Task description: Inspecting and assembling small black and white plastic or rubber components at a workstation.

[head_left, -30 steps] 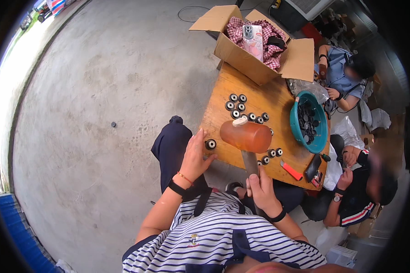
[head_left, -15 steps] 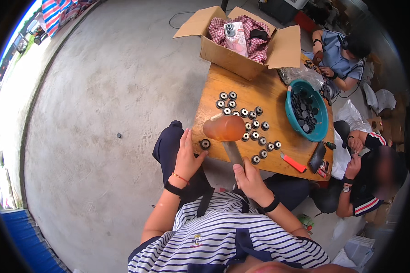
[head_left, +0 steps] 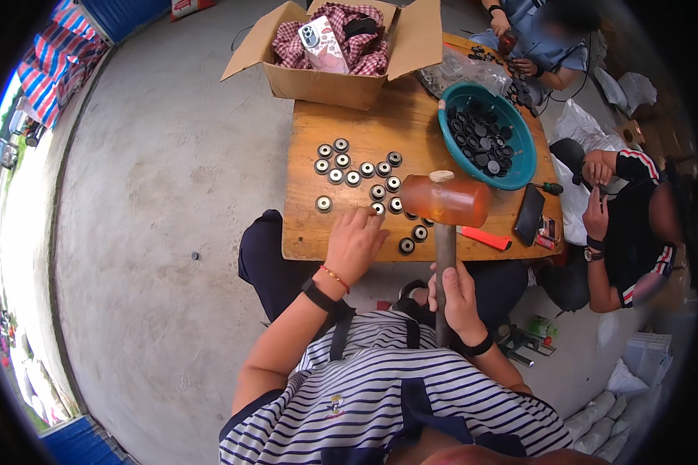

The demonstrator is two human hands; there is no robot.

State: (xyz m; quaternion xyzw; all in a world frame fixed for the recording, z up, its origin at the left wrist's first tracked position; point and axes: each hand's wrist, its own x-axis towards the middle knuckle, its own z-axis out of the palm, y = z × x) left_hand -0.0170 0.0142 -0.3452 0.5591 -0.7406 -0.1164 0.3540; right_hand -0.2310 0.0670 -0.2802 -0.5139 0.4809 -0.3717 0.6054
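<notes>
My right hand [head_left: 455, 293] grips the grey handle of a mallet [head_left: 444, 203] with an orange translucent head, held over the near part of a wooden table [head_left: 341, 116]. My left hand [head_left: 355, 242] rests on the table's near edge, fingertips touching a small black and silver ring part [head_left: 378, 208]. Several more of these round parts [head_left: 354, 167] lie in rows on the wood just beyond my fingers. One part [head_left: 324, 204] sits alone to the left of my left hand.
A teal bowl [head_left: 520, 167] full of dark round parts stands at the table's right. An open cardboard box [head_left: 327, 81] with checked cloth sits at the far end. A phone [head_left: 529, 215] and an orange tool [head_left: 485, 238] lie at right. Two other people sit beside the table.
My left hand moved from the table's left edge inward onto the parts near the mallet. The mallet head stays over the near rows, and the view has tilted toward the table.
</notes>
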